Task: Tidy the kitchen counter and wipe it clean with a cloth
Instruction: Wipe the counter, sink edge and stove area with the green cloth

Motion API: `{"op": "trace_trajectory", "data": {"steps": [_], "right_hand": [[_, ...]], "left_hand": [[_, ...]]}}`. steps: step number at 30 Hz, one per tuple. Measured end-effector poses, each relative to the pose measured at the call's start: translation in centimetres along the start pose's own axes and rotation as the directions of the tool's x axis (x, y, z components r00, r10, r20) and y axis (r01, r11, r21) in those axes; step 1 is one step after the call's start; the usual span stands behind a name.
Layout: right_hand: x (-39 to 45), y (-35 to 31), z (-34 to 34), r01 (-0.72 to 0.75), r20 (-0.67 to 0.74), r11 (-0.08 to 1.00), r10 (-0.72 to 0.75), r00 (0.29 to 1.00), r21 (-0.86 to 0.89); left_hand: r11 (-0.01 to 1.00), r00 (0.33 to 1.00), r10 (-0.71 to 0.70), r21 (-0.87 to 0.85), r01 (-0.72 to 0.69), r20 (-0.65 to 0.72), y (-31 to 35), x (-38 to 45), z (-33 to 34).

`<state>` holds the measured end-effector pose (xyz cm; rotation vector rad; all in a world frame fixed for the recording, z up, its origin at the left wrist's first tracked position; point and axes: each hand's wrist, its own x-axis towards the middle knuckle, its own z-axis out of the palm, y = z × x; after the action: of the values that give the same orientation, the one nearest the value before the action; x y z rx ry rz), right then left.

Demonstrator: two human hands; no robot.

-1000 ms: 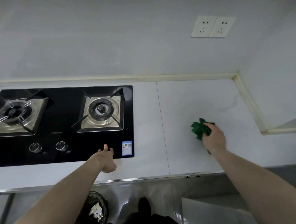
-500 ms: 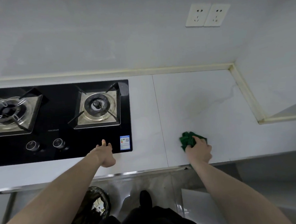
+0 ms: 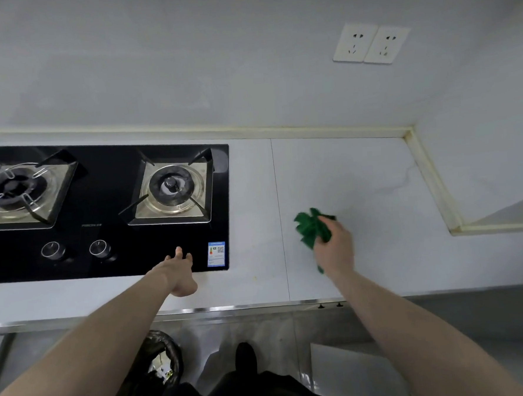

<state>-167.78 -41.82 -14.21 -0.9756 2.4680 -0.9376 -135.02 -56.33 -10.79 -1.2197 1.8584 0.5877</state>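
A bunched green cloth (image 3: pixel 311 228) is pressed on the white counter (image 3: pixel 377 209), right of the seam between two slabs. My right hand (image 3: pixel 335 248) grips the cloth from the near side, covering part of it. My left hand (image 3: pixel 179 274) rests at the front edge of the black gas hob (image 3: pixel 110 247), fingers loosely spread, holding nothing. A small yellowish speck (image 3: pixel 254 278) lies on the counter between my hands.
The hob has two burners (image 3: pixel 174 188) and two knobs (image 3: pixel 99 247). Walls enclose the counter at the back and right, with a double socket (image 3: pixel 370 44) above. Below the counter edge stand a bin with a black bag (image 3: pixel 149 379) and a white panel (image 3: pixel 350 373).
My right hand has slid the cloth from near the front edge back out onto the counter, away from me. My left hand has stayed at the hob's edge.
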Motion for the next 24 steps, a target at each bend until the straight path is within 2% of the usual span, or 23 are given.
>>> {"op": "trace_trajectory", "data": {"steps": [3, 7, 10, 13, 15, 18, 21, 24], "right_hand": [[4.0, 3.9, -5.5, -0.081, -0.144, 0.991, 0.066, 0.987, -0.105], [8.6, 8.2, -9.4, -0.27, -0.218, 0.954, 0.238, 0.947, -0.129], [11.3, 9.7, -9.8, -0.331, -0.192, 0.927, 0.297, 0.936, -0.179], [12.3, 10.0, -8.6, -0.431, -0.058, 0.858, 0.433, 0.899, -0.28], [11.5, 9.5, -7.1, -0.462, -0.041, 0.815, 0.48, 0.877, -0.348], [8.8, 8.1, -3.9, -0.445, -0.084, 0.803, 0.451, 0.889, -0.396], [4.5, 4.8, 0.0, -0.354, -0.074, 0.851, 0.354, 0.932, -0.387], [-1.0, 0.3, 4.6, -0.157, 0.064, 0.919, 0.192, 0.979, -0.361]], "left_hand": [[1.0, 1.0, 0.0, -0.003, 0.0, 0.001, -0.1, 0.2, 0.0], [1.0, 1.0, -0.004, 0.014, 0.005, -0.004, 0.0, 0.8, 0.1], [0.999, 1.0, -0.011, 0.034, 0.011, -0.004, 0.1, 1.3, 0.2], [0.998, 1.0, -0.013, 0.056, 0.013, -0.003, 0.1, 1.6, 0.1], [0.998, 1.0, -0.013, 0.061, 0.013, 0.001, 0.1, 1.7, 0.1], [0.996, 1.0, -0.019, 0.082, 0.019, 0.0, 0.2, 1.8, 0.3], [0.996, 1.0, -0.027, 0.089, 0.028, -0.007, 0.6, 1.5, 0.3], [0.997, 1.0, -0.029, 0.076, 0.029, -0.011, 0.6, 1.0, 0.0]]}}
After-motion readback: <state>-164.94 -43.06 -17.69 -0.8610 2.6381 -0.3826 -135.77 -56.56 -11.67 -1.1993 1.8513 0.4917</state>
